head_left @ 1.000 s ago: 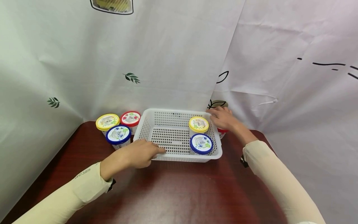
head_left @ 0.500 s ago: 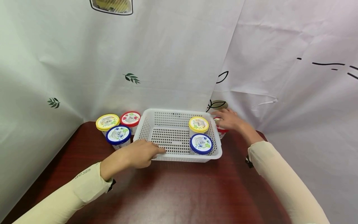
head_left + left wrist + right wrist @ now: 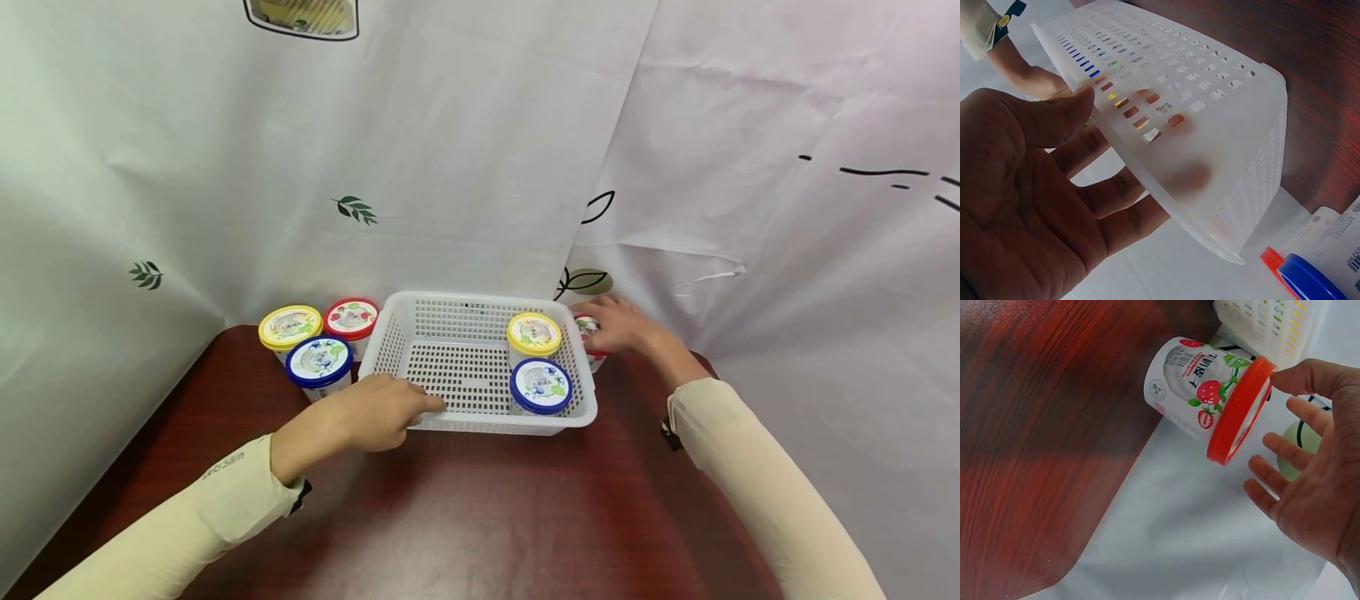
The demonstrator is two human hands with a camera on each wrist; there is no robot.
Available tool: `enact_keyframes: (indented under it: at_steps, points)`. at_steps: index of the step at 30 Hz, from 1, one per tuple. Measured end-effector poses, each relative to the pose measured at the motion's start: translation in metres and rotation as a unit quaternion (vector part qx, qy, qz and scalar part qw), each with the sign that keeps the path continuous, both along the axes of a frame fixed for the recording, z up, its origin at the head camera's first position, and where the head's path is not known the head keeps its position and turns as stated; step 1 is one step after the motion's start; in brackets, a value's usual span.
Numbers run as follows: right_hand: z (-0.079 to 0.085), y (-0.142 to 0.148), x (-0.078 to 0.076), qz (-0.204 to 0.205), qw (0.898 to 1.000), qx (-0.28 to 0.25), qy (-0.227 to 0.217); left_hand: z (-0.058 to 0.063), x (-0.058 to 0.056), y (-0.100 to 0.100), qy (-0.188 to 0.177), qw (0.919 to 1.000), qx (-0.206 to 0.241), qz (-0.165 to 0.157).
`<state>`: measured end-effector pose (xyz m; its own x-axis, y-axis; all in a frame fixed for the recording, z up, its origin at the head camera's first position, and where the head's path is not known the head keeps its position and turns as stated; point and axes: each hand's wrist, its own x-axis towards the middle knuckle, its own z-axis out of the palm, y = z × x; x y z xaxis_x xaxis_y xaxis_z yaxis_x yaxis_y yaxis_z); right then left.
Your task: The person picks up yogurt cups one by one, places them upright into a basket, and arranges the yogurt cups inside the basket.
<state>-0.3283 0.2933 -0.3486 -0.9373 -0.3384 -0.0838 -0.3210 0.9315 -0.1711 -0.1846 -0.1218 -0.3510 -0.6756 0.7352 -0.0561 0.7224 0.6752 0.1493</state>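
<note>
A white perforated plastic basket [image 3: 480, 423] sits at the back of the table. My left hand [image 3: 382, 412] grips its front rim near the left corner; in the left wrist view the thumb presses the basket's outer wall [image 3: 1229, 144] and the fingers reach over the inside. Inside, at the right end, stand a yellow-lidded tub [image 3: 533, 333] and a blue-lidded tub [image 3: 541, 386]. Just right of the basket, an upright red-lidded tub [image 3: 1179, 387] with strawberry print stands under my right hand [image 3: 1329, 462]. That thumb's tip is at the lid's edge, while the other fingers spread apart from it.
Left of the basket, yellow-lidded [image 3: 290, 327], red-lidded [image 3: 351, 318] and blue-lidded [image 3: 318, 360] tubs stand close together. A white printed curtain [image 3: 465, 167] hangs directly behind. The dark red wooden table [image 3: 495, 508] extends in front.
My right hand has moved right, from the basket's back right corner to over the red-lidded tub, whose lid now shows more. The left hand and basket have stayed in place.
</note>
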Motion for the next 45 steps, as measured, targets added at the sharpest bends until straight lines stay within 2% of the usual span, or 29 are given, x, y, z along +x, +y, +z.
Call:
enact_keyframes:
  at_steps: [7, 12, 15, 32, 40, 45]
  points:
    - [-0.005, 0.005, -0.006, 0.006, 1.0, 0.008, -0.007, -0.001, -0.001, 0.001, 0.001, 1.0, -0.006, 0.003]
    - [-0.005, 0.006, -0.005, 0.011, 1.0, 0.011, -0.026, -0.002, 0.0, 0.001, 0.0, 1.0, -0.005, 0.003]
    - [-0.003, 0.002, -0.001, -0.001, 0.999, 0.011, -0.042, -0.001, 0.0, 0.001, 0.0, 1.0, -0.002, 0.001]
    - [-0.01, 0.001, -0.003, -0.021, 0.999, 0.005, -0.04, 0.003, 0.002, 0.001, 0.004, 1.0, -0.004, -0.002]
    - [-0.009, 0.0, -0.002, -0.013, 1.0, 0.001, -0.025, 0.002, 0.002, 0.0, 0.001, 1.0, -0.005, 0.002]
    - [-0.013, 0.004, -0.007, -0.008, 1.0, -0.01, -0.018, 0.001, 0.002, 0.001, 0.001, 1.0, -0.008, 0.004]
